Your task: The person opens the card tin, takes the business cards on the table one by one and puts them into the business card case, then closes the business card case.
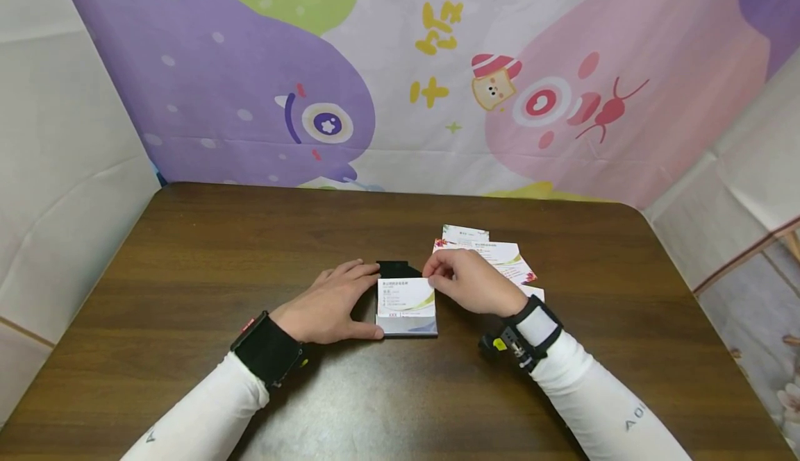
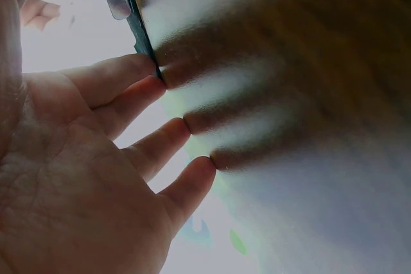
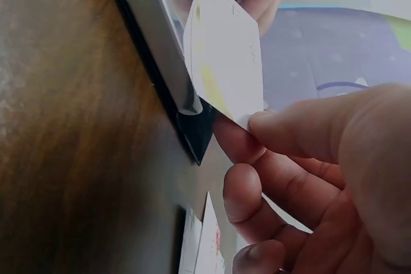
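Note:
My right hand (image 1: 473,284) pinches the top right corner of a white business card (image 1: 403,294) between thumb and index finger. Its printed face has green and yellow curves. In the right wrist view the card (image 3: 228,49) slants up out of a business card holder (image 3: 159,40), its lower edge behind the silvery front. Black lid and edges show on the holder (image 1: 406,328) in the head view. My left hand (image 1: 328,303) lies along the holder's left side, thumb at the near corner, fingers extended to the far one. In the left wrist view the fingertips (image 2: 148,65) touch the dark edge.
Several loose business cards (image 1: 509,258), some with red flowers, overlap on the brown table (image 1: 262,239) behind and beside my right hand. A printed cloth (image 1: 400,121) hangs along the table's back edge.

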`<state>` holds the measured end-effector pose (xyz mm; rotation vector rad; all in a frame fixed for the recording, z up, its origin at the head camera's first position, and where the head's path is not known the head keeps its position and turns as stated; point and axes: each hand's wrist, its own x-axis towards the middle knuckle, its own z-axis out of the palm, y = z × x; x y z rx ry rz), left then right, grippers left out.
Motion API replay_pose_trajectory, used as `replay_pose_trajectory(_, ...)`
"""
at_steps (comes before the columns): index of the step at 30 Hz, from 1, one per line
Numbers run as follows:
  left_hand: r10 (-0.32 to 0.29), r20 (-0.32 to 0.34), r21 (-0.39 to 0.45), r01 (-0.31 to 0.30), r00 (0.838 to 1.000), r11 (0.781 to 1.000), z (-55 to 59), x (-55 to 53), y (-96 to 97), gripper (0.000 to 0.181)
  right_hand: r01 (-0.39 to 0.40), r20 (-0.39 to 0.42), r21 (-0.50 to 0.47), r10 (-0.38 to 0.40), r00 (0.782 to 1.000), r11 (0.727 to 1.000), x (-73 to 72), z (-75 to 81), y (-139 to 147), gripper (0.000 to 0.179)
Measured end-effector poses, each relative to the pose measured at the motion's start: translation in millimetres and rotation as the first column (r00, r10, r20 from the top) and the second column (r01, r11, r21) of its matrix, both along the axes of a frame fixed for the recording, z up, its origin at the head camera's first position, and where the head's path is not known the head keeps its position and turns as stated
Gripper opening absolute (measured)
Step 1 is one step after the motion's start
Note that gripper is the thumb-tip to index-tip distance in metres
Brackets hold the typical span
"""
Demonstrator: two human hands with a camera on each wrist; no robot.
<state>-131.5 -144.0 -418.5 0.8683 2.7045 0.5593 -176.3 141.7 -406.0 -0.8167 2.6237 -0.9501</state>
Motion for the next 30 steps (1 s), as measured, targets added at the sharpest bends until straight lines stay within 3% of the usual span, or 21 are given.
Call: replay_pose_trajectory(30, -0.005, -0.013, 0.002, 0.005, 1.0, 1.0, 1.8, 0.8, -0.4, 0.095, -0.091, -0.008, 0.034, 0.092, 0.996, 0.995, 15.7, -8.5, 3, 0.01)
